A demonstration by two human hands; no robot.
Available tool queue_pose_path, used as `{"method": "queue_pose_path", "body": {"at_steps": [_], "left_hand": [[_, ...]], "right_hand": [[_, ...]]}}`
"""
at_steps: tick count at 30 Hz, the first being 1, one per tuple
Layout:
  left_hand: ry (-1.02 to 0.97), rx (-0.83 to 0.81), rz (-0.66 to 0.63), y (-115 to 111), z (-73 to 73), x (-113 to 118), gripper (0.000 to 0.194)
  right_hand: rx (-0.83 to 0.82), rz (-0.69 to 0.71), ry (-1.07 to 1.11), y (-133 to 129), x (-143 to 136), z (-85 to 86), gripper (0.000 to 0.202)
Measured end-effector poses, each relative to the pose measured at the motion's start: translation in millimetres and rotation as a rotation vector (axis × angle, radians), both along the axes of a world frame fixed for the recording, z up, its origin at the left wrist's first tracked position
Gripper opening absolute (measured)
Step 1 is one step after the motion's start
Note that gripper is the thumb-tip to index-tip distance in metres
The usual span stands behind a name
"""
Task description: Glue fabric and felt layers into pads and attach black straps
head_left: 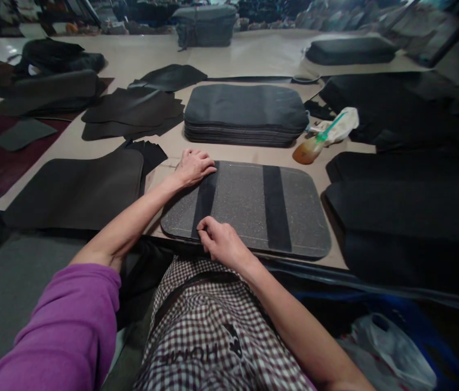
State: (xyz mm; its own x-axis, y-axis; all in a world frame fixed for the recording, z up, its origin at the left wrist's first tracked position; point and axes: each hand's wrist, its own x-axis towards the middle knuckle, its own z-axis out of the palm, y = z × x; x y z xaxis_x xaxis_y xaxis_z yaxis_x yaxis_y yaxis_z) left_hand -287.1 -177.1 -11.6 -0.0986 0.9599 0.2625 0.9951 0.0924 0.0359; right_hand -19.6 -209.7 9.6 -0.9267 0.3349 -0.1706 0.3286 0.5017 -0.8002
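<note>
A grey speckled panel [240,201] with rounded corners lies flat in front of me, with a pale line along its edges. Two dark strips cross it from far edge to near edge: the left strip [205,198] and the right strip [277,209]. My left hand [194,167] is at the far end of the left strip, fingers bent together over it, partly hiding that end. At the strip's near end, my right hand [222,239] is closed in a pinch, thumb against forefinger. The panel's far left corner is covered by my left hand.
Behind the panel stands a stack of dark panels [246,108]. A bottle of amber liquid [308,151] with a green nozzle leans beside a pale cloth [343,124]. Dark sheets [78,190] lie left, and more dark pieces [408,201] lie right. The table edge is near my apron [209,320].
</note>
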Motion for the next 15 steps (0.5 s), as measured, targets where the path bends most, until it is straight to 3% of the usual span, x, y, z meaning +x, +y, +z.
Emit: {"method": "queue_pose_path", "body": {"at_steps": [4,8,12,15], "left_hand": [[-0.013,-0.051,0.028,-3.7,6.4,4.8,0.035],[-0.022,-0.038,-0.028,-11.2,12.8,15.1,0.040],[-0.002,-0.059,-0.001,-14.7,4.2,16.3,0.045],[-0.015,-0.026,0.002,-16.8,-4.6,14.0,0.048]], "right_hand": [[0.069,-0.007,-0.009,-0.5,-1.7,-1.9,0.016],[0.325,0.003,-0.046,-9.2,1.5,0.8,0.017],[0.534,0.088,-0.066,-16.4,5.8,4.6,0.022],[0.512,0.200,-0.066,-13.7,18.5,10.0,0.027]]}}
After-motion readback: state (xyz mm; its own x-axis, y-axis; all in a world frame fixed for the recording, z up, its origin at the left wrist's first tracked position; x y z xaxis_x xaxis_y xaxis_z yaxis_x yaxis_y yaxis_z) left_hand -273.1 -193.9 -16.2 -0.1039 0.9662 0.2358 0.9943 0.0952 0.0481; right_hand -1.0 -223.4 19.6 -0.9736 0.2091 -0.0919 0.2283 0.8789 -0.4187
